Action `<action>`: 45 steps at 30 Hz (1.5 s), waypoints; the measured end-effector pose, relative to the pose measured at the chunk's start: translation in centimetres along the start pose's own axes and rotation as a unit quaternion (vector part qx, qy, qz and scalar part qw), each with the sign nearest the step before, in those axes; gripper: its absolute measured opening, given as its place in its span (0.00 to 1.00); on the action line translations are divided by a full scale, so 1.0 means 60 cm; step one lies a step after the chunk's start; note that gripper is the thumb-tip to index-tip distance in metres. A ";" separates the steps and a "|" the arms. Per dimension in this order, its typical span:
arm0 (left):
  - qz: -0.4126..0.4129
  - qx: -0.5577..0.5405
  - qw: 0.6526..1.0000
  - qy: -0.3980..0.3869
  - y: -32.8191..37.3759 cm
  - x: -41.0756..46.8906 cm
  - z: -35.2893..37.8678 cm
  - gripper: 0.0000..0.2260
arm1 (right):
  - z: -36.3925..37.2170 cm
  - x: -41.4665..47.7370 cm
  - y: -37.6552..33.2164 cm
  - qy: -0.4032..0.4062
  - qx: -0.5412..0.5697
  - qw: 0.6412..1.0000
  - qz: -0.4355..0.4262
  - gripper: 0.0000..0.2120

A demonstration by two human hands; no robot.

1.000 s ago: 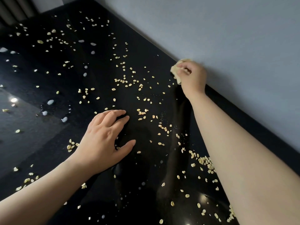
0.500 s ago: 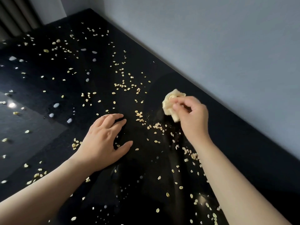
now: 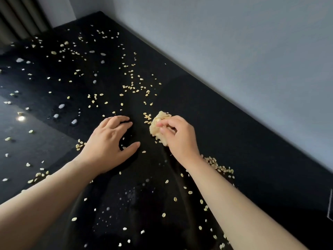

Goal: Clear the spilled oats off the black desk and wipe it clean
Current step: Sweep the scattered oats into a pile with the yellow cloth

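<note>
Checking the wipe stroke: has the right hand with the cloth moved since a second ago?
Yes. The right hand, gripping the cloth, has pulled away from the wall toward the person, now beside the left hand.

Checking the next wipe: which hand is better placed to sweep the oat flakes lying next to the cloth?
Right. The right hand pinches the crumpled pale yellow cloth, right beside that small cluster of oat flakes. The left hand rests spread on the glossy black desk, holding nothing.
</note>
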State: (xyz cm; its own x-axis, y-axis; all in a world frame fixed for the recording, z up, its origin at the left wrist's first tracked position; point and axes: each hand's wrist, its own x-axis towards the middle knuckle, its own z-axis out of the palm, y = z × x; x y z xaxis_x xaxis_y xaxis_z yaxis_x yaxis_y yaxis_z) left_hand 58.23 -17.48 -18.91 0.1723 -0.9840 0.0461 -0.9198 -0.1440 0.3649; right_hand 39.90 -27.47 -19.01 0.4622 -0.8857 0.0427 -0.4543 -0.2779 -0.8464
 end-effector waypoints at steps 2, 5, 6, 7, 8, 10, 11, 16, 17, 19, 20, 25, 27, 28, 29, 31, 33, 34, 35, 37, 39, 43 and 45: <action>-0.008 -0.018 1.000 -0.003 0.011 -0.009 -0.002 0.35 | -0.023 -0.015 -0.005 0.030 0.032 0.998 0.034 0.08; 0.010 -0.029 1.000 -0.006 0.019 -0.031 -0.007 0.32 | -0.066 -0.010 -0.014 0.089 0.036 0.994 0.050 0.10; 0.016 -0.025 1.000 0.008 0.017 -0.035 -0.012 0.30 | -0.078 0.001 -0.016 0.106 0.026 0.993 0.050 0.10; 0.015 -0.021 0.999 0.027 0.012 -0.033 -0.018 0.28 | -0.089 0.018 -0.016 0.120 0.014 0.991 0.052 0.09; 0.009 -0.020 0.999 0.040 0.006 -0.026 -0.026 0.27 | -0.097 0.040 -0.016 0.132 0.003 0.990 0.054 0.09; 0.002 -0.019 0.999 0.049 -0.013 0.001 -0.042 0.27 | -0.108 0.087 -0.014 0.164 -0.005 0.984 0.064 0.08; 0.008 -0.011 0.999 0.046 -0.023 0.017 -0.049 0.28 | -0.110 0.107 -0.012 0.179 -0.006 0.981 0.070 0.08; 0.042 0.016 0.999 -0.027 -0.075 0.064 -0.059 0.32 | -0.085 0.143 0.008 0.211 -0.024 0.972 0.105 0.10; 0.056 0.022 0.998 -0.037 -0.089 0.074 -0.061 0.33 | -0.075 0.149 0.012 0.215 -0.026 0.969 0.115 0.10; 0.079 0.032 0.995 -0.054 -0.120 0.106 -0.072 0.36 | -0.058 0.174 0.008 0.246 -0.016 0.959 0.139 0.09; 0.081 0.028 0.995 -0.059 -0.136 0.128 -0.080 0.37 | -0.053 0.190 0.002 0.266 -0.013 0.953 0.143 0.09; 0.104 0.046 0.991 -0.072 -0.191 0.183 -0.090 0.38 | -0.029 0.243 -0.006 0.314 -0.015 0.938 0.148 0.10; 0.123 0.063 0.988 -0.071 -0.208 0.180 -0.084 0.36 | -0.020 0.255 -0.001 0.305 -0.024 0.940 0.154 0.09; 0.129 0.063 0.987 -0.067 -0.214 0.180 -0.082 0.36 | -0.020 0.264 0.000 0.305 -0.022 0.940 0.153 0.09; 0.134 0.059 0.987 -0.061 -0.219 0.182 -0.080 0.35 | -0.023 0.277 0.001 0.308 -0.020 0.939 0.150 0.08; 0.139 0.043 0.988 -0.052 -0.222 0.190 -0.078 0.35 | -0.034 0.305 0.004 0.314 -0.029 0.938 0.141 0.08; 0.143 0.029 0.988 -0.048 -0.225 0.195 -0.073 0.34 | -0.039 0.329 0.013 0.303 -0.043 0.941 0.145 0.09; 0.147 0.028 0.988 -0.050 -0.227 0.196 -0.072 0.34 | -0.035 0.336 0.017 0.296 -0.045 0.942 0.152 0.09; 0.151 0.028 0.987 -0.053 -0.229 0.197 -0.071 0.34 | -0.028 0.339 0.020 0.293 -0.043 0.942 0.157 0.09; 0.155 0.030 0.986 -0.057 -0.233 0.202 -0.070 0.34 | 0.000 0.330 0.017 0.285 -0.045 0.946 0.146 0.08; 0.151 0.028 0.986 -0.060 -0.236 0.204 -0.069 0.34 | 0.041 0.292 -0.006 0.234 -0.048 0.964 0.112 0.07; 0.141 0.030 0.987 -0.066 -0.238 0.204 -0.066 0.34 | 0.099 0.171 -0.067 0.115 -0.019 0.990 0.080 0.09; 0.133 0.032 0.988 -0.071 -0.238 0.201 -0.066 0.34 | 0.097 0.140 -0.080 0.091 0.003 0.991 0.095 0.11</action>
State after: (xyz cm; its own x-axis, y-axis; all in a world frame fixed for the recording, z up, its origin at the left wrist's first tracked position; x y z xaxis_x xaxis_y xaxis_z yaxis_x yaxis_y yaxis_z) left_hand 74.83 -26.85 -19.89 -0.1253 -0.9921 -0.0005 -0.9474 0.1195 0.2969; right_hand 50.43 -31.39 -17.67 0.2236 -0.9744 -0.0225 -0.5149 -0.0985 -0.8516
